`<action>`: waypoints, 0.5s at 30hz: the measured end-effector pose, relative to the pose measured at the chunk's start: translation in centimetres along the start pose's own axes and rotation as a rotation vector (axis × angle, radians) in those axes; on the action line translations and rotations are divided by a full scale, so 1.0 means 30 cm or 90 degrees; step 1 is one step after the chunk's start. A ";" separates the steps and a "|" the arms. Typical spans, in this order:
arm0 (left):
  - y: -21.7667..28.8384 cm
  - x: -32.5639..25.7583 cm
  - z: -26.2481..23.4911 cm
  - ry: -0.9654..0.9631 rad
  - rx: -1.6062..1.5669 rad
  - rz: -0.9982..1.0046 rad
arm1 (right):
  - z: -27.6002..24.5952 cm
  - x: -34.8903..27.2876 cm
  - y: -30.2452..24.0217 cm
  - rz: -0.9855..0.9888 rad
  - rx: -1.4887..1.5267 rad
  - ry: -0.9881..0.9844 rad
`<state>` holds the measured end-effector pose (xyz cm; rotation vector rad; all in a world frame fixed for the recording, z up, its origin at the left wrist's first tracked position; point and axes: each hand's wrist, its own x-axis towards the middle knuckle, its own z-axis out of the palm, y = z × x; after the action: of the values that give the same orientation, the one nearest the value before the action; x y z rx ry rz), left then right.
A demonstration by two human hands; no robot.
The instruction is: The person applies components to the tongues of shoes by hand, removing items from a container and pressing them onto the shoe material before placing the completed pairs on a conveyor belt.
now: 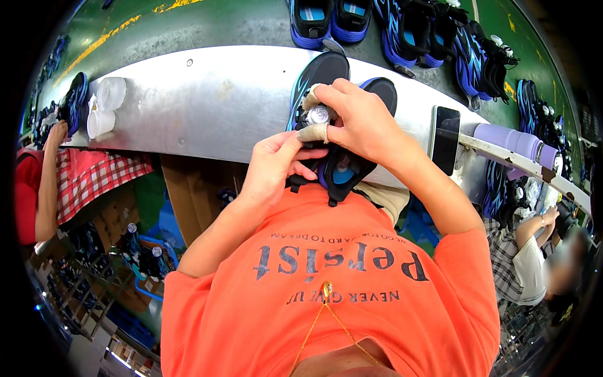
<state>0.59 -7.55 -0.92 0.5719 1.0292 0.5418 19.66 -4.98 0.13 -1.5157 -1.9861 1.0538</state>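
Note:
In front of me on the metal bench lies a black and blue sports shoe (328, 65), its toe pointing away. A second shoe (381, 92) sits just to its right, partly behind my right hand. A round silvery-white piece (318, 114) shows over the first shoe's lacing. My right hand (363, 122), with beige covers on thumb and forefinger, curls its fingers round this piece; what they grip is hidden. My left hand (274, 164) is closed at the shoe's left side, thumb and forefinger pinched close to the right thumb. Whatever lies in that pinch is too small to name.
The curved metal bench (157, 103) carries white plastic cups (102, 119) at left and a phone (445, 139) at right. Beyond the phone are a metal bar (524, 164) and a purple bottle (512, 139). More shoes (408, 31) stand beyond the bench. Co-workers sit on both sides.

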 end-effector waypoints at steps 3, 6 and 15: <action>0.007 0.013 0.009 0.023 0.029 -0.005 | 0.026 0.030 0.020 -0.037 0.025 0.016; 0.011 0.021 0.011 0.036 0.042 -0.027 | 0.025 0.035 0.007 0.039 0.152 -0.022; 0.007 0.005 -0.023 0.023 -0.006 -0.030 | -0.042 -0.007 0.014 -0.008 0.162 -0.076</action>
<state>0.01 -7.17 -1.16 0.5307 1.0708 0.5170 20.89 -4.74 0.62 -1.3316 -1.8515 1.3611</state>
